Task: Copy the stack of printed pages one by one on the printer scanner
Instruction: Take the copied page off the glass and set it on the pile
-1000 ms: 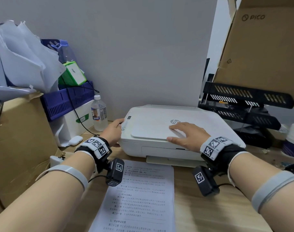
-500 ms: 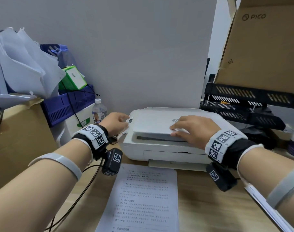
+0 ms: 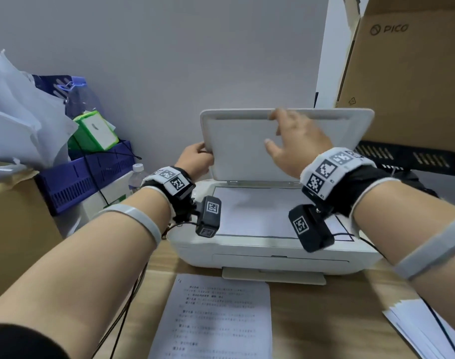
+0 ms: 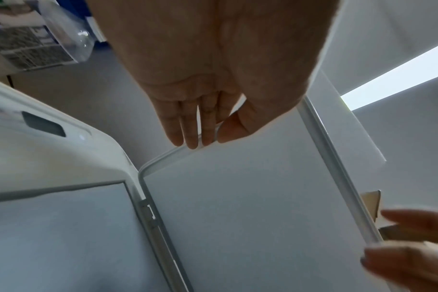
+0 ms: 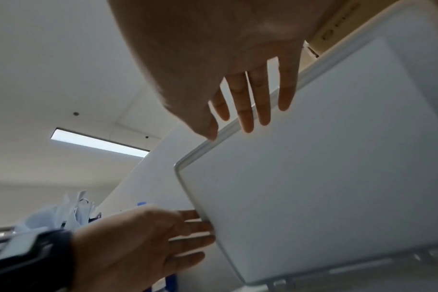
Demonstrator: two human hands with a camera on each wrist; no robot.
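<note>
A white printer [image 3: 273, 255] stands on the wooden desk with its scanner lid [image 3: 241, 141] raised almost upright. My left hand [image 3: 204, 151] pinches the lid's left edge, thumb on the inner face and fingers behind, as the left wrist view [image 4: 205, 136] shows. My right hand [image 3: 285, 133] lies with straight, spread fingers against the lid's top edge [image 5: 248, 110]. The scanner bed [image 3: 254, 211] is uncovered and looks pale; I cannot tell whether a sheet lies on it. One printed page [image 3: 221, 320] lies on the desk before the printer. A stack of pages [image 3: 423, 330] sits at the lower right.
A water bottle [image 3: 137, 177] and a blue basket [image 3: 86, 182] stand left of the printer, beside a cardboard box [image 3: 14, 229]. At right are black paper trays [image 3: 407, 156] under a large cardboard box [image 3: 415, 86]. Cables [image 3: 128, 307] run along the desk's left.
The scanner lid has gone from flat and closed to almost upright. Both hands rose with it, the left on its side edge and the right up to its top edge.
</note>
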